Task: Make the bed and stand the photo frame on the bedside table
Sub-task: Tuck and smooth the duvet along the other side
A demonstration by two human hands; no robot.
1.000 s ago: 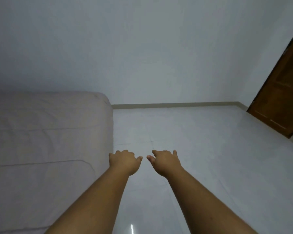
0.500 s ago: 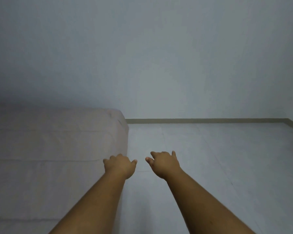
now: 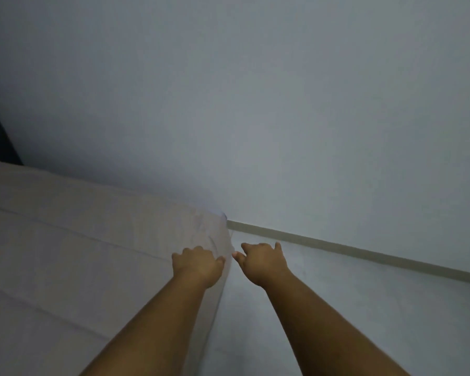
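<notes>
The left grip point(image 3: 198, 264) curls over the soft, light bedsheet point(image 3: 65, 253), pinching it or not I cannot tell, the right grip point(image 3: 263, 263) beside it loose and empty; the best hold looks to be the wrinkled corner point(image 3: 215, 232) just beyond them.

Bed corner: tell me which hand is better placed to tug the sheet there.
Left, probably. The left hand is over the sheet near the bed corner; the right hand hangs over the floor beside it, off the sheet.
</notes>
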